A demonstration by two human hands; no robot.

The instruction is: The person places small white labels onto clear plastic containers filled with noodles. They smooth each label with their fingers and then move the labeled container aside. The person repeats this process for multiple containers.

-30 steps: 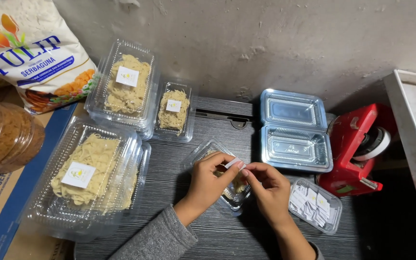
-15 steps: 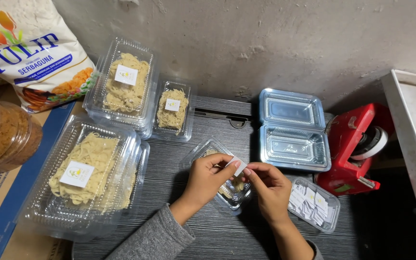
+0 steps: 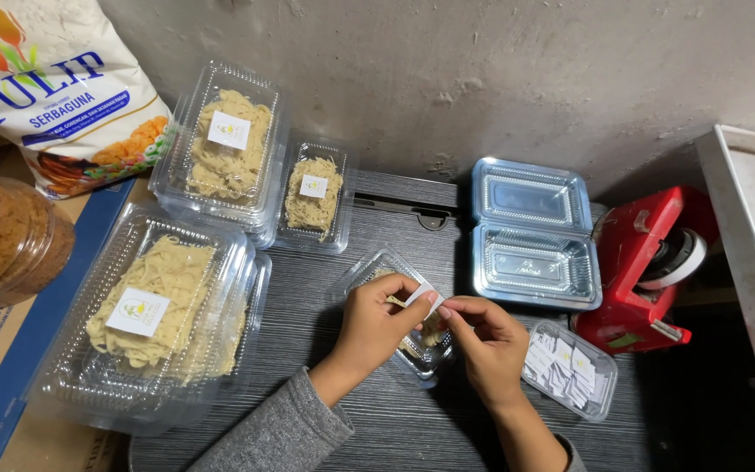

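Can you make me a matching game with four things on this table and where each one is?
Things:
1. red tape dispenser
2. empty open clear box
3. small white sticker
4. small tub of stickers

Places:
A. pinched between the two hands
B. at the right end of the dark table, by the wall
C. just right of the right hand
D. by the wall, left of the tape dispenser

Pairs: 1-B, 2-D, 3-A, 4-C
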